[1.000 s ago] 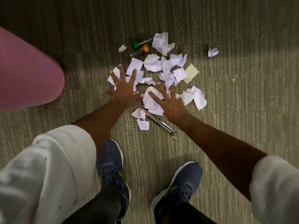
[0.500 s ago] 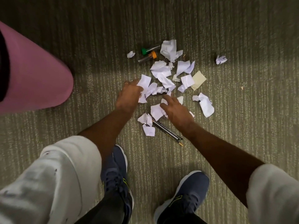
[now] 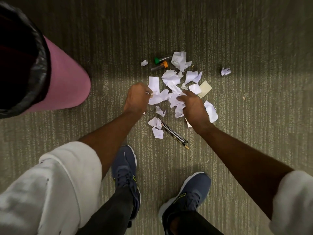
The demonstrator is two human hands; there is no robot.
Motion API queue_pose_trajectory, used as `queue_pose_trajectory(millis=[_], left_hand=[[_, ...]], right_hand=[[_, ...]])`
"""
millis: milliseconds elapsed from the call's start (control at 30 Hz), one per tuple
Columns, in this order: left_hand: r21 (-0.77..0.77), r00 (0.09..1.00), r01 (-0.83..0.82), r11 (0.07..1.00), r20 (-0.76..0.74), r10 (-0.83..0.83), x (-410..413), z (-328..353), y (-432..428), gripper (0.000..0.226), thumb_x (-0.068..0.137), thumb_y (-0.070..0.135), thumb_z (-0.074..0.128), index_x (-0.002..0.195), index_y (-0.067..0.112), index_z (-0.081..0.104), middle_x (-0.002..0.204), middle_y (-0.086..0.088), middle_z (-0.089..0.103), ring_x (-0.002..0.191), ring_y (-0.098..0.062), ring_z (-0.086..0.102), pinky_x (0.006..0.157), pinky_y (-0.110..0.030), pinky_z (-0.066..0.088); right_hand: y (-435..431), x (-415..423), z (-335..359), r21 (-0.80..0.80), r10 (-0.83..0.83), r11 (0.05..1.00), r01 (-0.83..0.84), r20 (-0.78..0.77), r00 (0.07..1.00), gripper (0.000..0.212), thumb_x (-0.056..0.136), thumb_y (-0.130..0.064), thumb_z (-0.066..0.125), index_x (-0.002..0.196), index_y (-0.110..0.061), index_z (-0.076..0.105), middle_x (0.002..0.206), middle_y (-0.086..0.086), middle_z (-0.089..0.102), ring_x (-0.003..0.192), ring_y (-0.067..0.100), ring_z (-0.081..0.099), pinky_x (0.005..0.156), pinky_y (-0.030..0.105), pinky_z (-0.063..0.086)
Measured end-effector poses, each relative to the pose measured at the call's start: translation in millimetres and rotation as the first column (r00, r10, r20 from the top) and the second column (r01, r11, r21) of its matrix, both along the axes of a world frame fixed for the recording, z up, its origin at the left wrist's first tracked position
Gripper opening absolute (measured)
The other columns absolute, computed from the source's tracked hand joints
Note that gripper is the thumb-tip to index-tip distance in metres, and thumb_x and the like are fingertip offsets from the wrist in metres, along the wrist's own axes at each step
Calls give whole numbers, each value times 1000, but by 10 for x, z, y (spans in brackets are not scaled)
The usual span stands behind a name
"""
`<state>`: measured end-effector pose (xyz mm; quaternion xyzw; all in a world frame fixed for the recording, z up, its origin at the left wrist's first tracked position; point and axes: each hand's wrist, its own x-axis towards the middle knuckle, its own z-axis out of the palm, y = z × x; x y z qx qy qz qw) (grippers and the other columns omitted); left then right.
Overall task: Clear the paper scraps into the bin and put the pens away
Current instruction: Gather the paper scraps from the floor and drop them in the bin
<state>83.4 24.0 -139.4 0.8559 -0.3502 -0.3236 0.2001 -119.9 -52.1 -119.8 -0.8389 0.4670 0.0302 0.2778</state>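
Observation:
White paper scraps (image 3: 171,80) lie scattered on the striped carpet in front of me. My left hand (image 3: 137,97) is closed on scraps at the pile's left edge. My right hand (image 3: 193,106) is curled around scraps (image 3: 177,100) in the pile's middle. Thin dark pens (image 3: 174,134) lie side by side just below the pile, between my arms, untouched. A pink bin (image 3: 66,82) with a black liner stands at the left, apart from both hands.
Two small tubes, one with a green cap (image 3: 158,60) and one with an orange cap (image 3: 165,64), lie at the pile's far edge. A stray crumpled scrap (image 3: 225,71) sits off to the right. A beige square note (image 3: 205,89) lies beside the pile. My shoes (image 3: 126,175) stand below.
Both hands went from flat and spread over the pile to closed around scraps, pulling paper together. The view shifted, showing more of the bin.

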Motion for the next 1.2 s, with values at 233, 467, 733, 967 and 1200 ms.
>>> queue_pose_trajectory(millis=[233, 467, 733, 967, 1200], left_hand=[[-64, 987, -126, 990, -106, 119, 20, 589, -15, 12, 86, 3, 76, 95, 11, 80, 105, -6, 77, 77, -12, 69, 60, -23, 54], [-193, 945, -292, 937, -212, 251, 294, 1306, 35, 10, 85, 9, 79, 95, 12, 80, 112, -3, 73, 85, -12, 71, 59, -9, 50], [-361, 881, -474, 803, -203, 428, 1049, 2374, 477, 13, 82, 7, 79, 94, 9, 81, 107, -6, 73, 86, -4, 68, 74, -5, 51], [-327, 753, -647, 689, -132, 645, 1979, 2789, 1143, 14, 79, 17, 83, 91, 11, 81, 95, -6, 78, 81, -6, 69, 75, -5, 48], [-87, 668, -743, 663, -162, 727, 2527, 2507, 1571, 24, 70, 28, 89, 90, 16, 82, 91, -7, 79, 88, -22, 76, 84, -41, 62]], right_hand=[[-63, 96, 427, -30, -193, 980, 197, 87, 977, 40, 77, 13, 57, 108, -5, 73, 111, 20, 71, 104, 35, 68, 93, 31, 48], [-157, 581, 1171, 112, -410, 911, 396, 161, 898, 22, 81, -3, 74, 100, -14, 79, 101, 9, 78, 94, 25, 73, 87, 31, 55], [72, 1886, 2270, 312, -336, 921, 235, 328, 883, 20, 82, -14, 77, 102, -13, 78, 104, 7, 77, 97, 21, 71, 94, 37, 54], [568, 3113, 2793, 455, -281, 884, 102, 344, 896, 23, 76, -17, 82, 98, -16, 78, 99, 5, 78, 96, 20, 71, 88, 36, 55], [998, 3757, 2615, 650, -239, 755, 90, 145, 960, 24, 69, -13, 56, 72, -28, 74, 85, 9, 75, 86, 32, 70, 82, 52, 59]])
